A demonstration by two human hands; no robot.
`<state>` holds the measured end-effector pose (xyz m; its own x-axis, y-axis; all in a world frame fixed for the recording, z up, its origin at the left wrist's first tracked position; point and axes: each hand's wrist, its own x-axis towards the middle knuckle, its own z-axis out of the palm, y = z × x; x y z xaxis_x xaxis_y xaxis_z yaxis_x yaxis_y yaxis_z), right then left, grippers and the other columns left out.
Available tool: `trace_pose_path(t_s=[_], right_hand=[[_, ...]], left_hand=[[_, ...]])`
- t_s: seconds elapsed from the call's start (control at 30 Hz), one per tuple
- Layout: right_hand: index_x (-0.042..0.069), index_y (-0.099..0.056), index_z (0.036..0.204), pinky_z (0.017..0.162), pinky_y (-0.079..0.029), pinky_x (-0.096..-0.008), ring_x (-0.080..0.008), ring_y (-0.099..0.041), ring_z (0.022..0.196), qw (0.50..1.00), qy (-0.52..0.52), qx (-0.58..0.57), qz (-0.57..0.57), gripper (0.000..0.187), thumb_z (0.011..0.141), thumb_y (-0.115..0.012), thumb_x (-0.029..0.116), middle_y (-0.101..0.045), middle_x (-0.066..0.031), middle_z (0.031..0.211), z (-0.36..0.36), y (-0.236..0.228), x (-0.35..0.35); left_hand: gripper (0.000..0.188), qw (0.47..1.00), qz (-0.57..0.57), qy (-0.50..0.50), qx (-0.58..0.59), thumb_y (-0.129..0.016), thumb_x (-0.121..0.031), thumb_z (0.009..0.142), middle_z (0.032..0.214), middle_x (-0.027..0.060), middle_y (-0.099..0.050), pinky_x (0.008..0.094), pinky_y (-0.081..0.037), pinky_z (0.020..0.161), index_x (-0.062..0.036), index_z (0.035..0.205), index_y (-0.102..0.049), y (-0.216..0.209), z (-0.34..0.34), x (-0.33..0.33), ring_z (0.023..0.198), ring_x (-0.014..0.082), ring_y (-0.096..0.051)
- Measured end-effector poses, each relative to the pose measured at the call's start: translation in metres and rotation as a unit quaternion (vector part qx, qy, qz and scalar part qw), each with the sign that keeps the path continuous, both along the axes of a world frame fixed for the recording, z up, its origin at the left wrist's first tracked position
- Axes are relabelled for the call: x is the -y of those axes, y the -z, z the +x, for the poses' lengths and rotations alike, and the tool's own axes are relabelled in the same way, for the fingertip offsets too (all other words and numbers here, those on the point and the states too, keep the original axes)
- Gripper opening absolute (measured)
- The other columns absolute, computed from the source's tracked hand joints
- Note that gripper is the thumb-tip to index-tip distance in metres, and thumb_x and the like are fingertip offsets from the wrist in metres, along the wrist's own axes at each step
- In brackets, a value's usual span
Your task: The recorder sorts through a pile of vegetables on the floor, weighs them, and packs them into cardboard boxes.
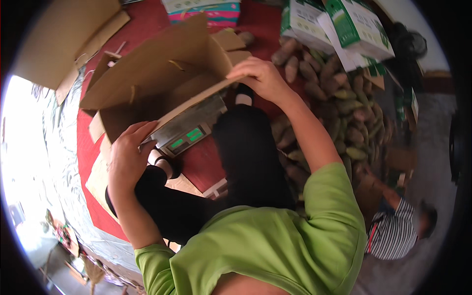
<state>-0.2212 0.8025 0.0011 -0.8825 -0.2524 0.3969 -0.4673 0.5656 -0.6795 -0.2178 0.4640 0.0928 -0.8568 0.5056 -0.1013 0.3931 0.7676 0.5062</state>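
An open brown cardboard box [164, 91] with its flaps raised sits tilted in front of me, and I see nothing inside it. My left hand [128, 155] is closed on the near left corner of its rim. At the near right corner, my right hand [260, 77] grips the same rim, fingers over the edge. Under the box's near side, a metal weighing scale [189, 130] shows a lit green display; the box hides the rest of its platform. My legs in black trousers [246, 147] are spread around the scale.
To the right lies a large heap of long brownish and greenish produce [346, 113]. White-and-green cartons [361, 29] stand behind it. A pink-and-blue carton [204, 12] is at the back, on the red floor covering [147, 24]. A person in a striped shirt [393, 231] is at the lower right.
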Motion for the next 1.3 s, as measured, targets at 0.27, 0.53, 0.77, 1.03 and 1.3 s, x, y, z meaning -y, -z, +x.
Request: trace_pose_path(t_s=[0.27, 0.53, 0.77, 1.03, 1.3], right_hand=[[0.007, -0.071, 0.096, 0.079, -0.049, -0.0305, -0.0204, -0.062, 0.088, 0.978, 0.163, -0.072, -0.113, 0.02, 0.081, -0.062, -0.001, -0.067, -0.0062, 0.097, 0.035, 0.044, 0.015], [0.007, -0.067, 0.103, 0.082, -0.048, -0.0348, -0.0261, -0.06, 0.096, 0.916, 0.319, 0.234, -0.067, 0.023, 0.081, -0.063, 0.011, -0.063, -0.0128, 0.099, 0.136, 0.15, 0.002], [0.014, -0.066, 0.102, 0.091, -0.045, -0.0452, -0.0322, -0.055, 0.104, 0.816, 0.358, 0.384, 0.243, 0.03, 0.078, -0.064, 0.031, -0.061, -0.0105, 0.103, 0.244, 0.185, -0.059], [0.021, -0.067, 0.095, 0.086, -0.041, -0.0492, -0.0229, -0.053, 0.104, 0.752, 0.178, 0.456, 0.441, 0.027, 0.074, -0.068, 0.037, -0.061, -0.0013, 0.101, 0.3, 0.215, -0.071], [0.02, -0.065, 0.084, 0.08, -0.041, -0.048, -0.0197, -0.055, 0.098, 0.766, 0.16, 0.405, 0.472, 0.017, 0.078, -0.064, 0.036, -0.063, 0.0006, 0.09, 0.303, 0.243, -0.076]], left_hand=[[0.066, 0.993, -0.085, 0.07, 0.05, -0.062, 0.003, 0.074, 0.133, 0.0134, -0.052, 0.0393, -0.038, 0.104, -0.0088, 0.136, -0.046, 0.008, 0.013, -0.014, 0.125, 0.0326, -0.046], [0.075, 0.991, -0.056, 0.099, 0.064, -0.062, 0.002, 0.07, 0.141, 0.0172, -0.043, 0.0415, -0.034, 0.108, -0.0089, 0.14, -0.041, 0.025, 0.011, -0.021, 0.131, 0.0342, -0.04], [0.072, 0.992, -0.077, 0.095, 0.039, -0.06, 0.004, 0.073, 0.142, 0.0164, -0.042, 0.042, -0.036, 0.106, -0.0107, 0.14, -0.041, 0.03, 0.009, -0.022, 0.13, 0.0348, -0.042], [0.083, 0.985, -0.15, 0.079, 0.041, -0.07, -0.004, 0.069, 0.147, 0.0131, -0.034, 0.0429, -0.031, 0.109, -0.0145, 0.144, -0.034, 0.022, 0.015, -0.036, 0.133, 0.0349, -0.036], [0.091, 0.988, -0.134, 0.074, 0.035, -0.078, -0.013, 0.065, 0.145, 0.0138, -0.036, 0.0437, -0.029, 0.11, -0.0164, 0.144, -0.034, 0.026, 0.017, -0.029, 0.131, 0.0344, -0.037]])
